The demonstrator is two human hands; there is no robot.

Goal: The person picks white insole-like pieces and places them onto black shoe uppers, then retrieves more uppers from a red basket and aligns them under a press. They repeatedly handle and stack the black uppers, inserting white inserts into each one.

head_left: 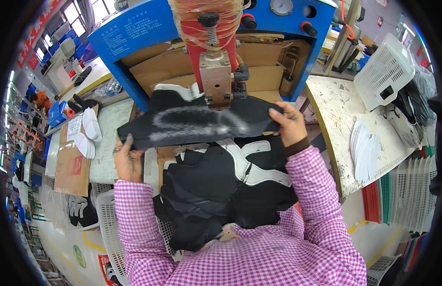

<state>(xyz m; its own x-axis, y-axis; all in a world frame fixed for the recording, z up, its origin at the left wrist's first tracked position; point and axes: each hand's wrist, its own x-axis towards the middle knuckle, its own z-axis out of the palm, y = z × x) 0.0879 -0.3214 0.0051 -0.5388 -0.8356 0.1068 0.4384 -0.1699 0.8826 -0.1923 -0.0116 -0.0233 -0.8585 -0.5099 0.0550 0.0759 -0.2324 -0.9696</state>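
Both my hands stretch a flat black shoe-upper piece (183, 109) under the metal head (217, 78) of a blue and red machine. Fuzzy white streaks form a long loop on its face, and a white trim shows at its far edge. My left hand (128, 162) pinches the left end, thumb on top. At the right end, my right hand (291, 125) grips it with thumb above and fingers partly hidden. Between my forearms lies a loose pile of black upper pieces (202, 176), several with white trim.
The machine's blue frame (135, 35) surrounds a cardboard-lined opening (164, 69). White sole-shaped sheets (364, 150) lie on the worn right table (333, 114), near a white plastic basket (385, 71). More white sheets (85, 145) rest on cardboard at left. Stacked baskets (406, 190) stand at right.
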